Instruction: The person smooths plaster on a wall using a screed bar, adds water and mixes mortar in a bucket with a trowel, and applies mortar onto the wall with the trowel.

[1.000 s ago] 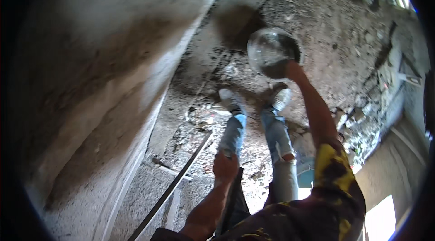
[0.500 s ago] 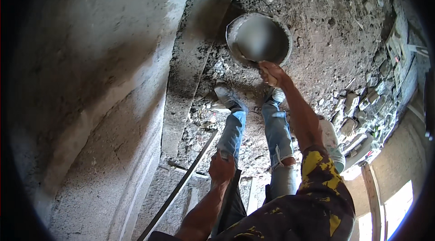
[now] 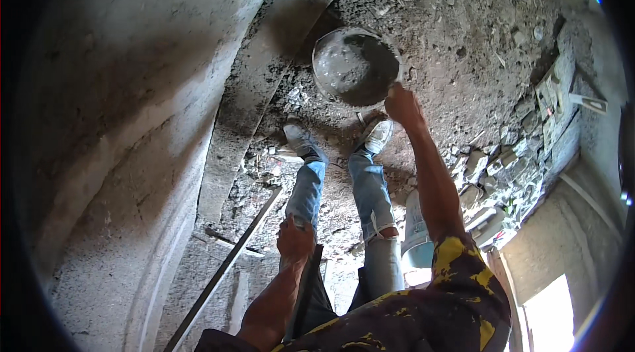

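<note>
Nearest: left hand (image 3: 296, 239) sits on the left knee of the faded blue torn jeans (image 3: 306, 190), fingers bent over it; cannot tell if they pinch cloth or just rest. Left of that leg, a long dark straight bar (image 3: 225, 266) slants along the ground. By the right leg, a pale bucket with a teal inside (image 3: 418, 256), partly behind the right forearm. Further out, two dusty grey shoes (image 3: 378, 136) planted apart on dirt. Just past the right shoe, right hand (image 3: 403, 106) reaches to the near right rim of the wide round grey basin (image 3: 319, 79), fingers curled; cannot tell whether they grip the rim or a handle hidden in the fist. Basin is on the ground ahead of the feet, beside the flat grey concrete strip (image 3: 248, 97), with a wet-looking grey mix (image 3: 350, 64) inside. Step in hand, my read: right hand working at the basin, left arm bracing the stoop. Next move probably calls for a firm right-hand hold and a level basin, so the mix doesn't slop. Far right, broken pale rubble (image 3: 486, 170), well apart from the basin.
</note>
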A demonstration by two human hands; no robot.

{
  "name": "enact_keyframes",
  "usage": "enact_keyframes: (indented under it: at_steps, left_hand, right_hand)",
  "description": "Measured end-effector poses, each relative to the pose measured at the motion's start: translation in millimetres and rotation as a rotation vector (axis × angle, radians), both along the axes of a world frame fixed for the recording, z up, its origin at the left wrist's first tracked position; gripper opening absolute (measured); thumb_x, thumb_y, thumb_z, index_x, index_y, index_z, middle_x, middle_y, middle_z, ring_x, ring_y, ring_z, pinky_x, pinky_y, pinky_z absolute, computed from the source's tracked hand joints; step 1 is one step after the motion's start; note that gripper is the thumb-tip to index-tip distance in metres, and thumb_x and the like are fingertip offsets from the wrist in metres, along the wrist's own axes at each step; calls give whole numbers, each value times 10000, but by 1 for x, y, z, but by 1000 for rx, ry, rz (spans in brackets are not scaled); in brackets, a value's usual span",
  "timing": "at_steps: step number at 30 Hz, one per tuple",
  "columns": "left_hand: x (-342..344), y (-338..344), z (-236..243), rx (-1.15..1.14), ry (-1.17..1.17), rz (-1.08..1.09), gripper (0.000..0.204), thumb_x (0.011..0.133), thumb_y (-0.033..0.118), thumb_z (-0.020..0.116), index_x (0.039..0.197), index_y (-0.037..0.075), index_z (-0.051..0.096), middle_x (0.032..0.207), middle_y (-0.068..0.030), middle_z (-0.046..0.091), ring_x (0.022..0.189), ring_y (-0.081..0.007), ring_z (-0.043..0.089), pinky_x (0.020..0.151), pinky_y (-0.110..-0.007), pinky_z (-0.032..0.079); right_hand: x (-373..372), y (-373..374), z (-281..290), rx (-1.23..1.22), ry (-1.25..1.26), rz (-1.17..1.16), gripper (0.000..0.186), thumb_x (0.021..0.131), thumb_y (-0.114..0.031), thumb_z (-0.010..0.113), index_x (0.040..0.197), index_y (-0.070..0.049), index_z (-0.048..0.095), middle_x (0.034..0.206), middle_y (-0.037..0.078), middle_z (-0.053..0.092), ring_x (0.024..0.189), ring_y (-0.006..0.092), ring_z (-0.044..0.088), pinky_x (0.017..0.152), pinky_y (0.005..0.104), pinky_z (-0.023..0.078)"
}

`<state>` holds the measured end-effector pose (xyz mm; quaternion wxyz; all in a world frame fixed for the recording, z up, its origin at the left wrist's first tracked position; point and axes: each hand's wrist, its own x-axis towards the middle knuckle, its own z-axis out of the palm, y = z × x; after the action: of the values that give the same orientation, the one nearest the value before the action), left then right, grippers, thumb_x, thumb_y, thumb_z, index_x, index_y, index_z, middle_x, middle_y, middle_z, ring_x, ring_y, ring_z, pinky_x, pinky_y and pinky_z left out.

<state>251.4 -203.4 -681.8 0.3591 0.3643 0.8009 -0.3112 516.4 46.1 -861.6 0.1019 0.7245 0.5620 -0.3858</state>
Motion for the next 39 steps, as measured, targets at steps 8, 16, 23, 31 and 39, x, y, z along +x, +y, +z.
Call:
enact_keyframes:
  at_steps: [8,16,23,31,39]
  left_hand:
    - [-6,-19,-1,13,-42,54,576,795,419,514,1184,-4,482,1005,-219,573,906,-363,585,777,-455,478]
    - [0,13,4,-10,-96,118,595,796,434,499,1224,22,458,1092,-222,552,986,-358,560,843,-448,449]
    - [-20,11,-4,34,-125,64,575,798,413,490,1224,27,462,1092,-227,550,977,-365,564,838,-445,457]
    - [-16,19,-10,137,-124,-80,556,773,396,537,1163,1,514,1010,-179,596,893,-337,596,769,-435,477]
    - [-37,23,-3,35,-104,-49,566,795,382,516,1214,4,480,1006,-205,578,894,-363,586,773,-455,474]
  right_hand:
    - [-26,-6,-38,-203,196,230,281,753,-168,531,951,29,569,923,257,609,913,396,597,779,459,483]
    - [-14,14,-40,-209,35,308,295,731,-179,572,928,39,599,845,274,612,855,415,603,746,475,482]
    - [-47,5,-46,-276,-18,146,324,736,-193,579,957,44,583,916,304,597,893,400,605,768,466,495]
    - [-34,-10,-96,-260,11,183,263,756,-212,522,817,26,617,868,263,617,841,400,615,726,463,498]
    - [-13,21,39,-32,-181,-31,258,830,-216,485,1002,-36,551,932,223,624,918,343,617,808,450,474]
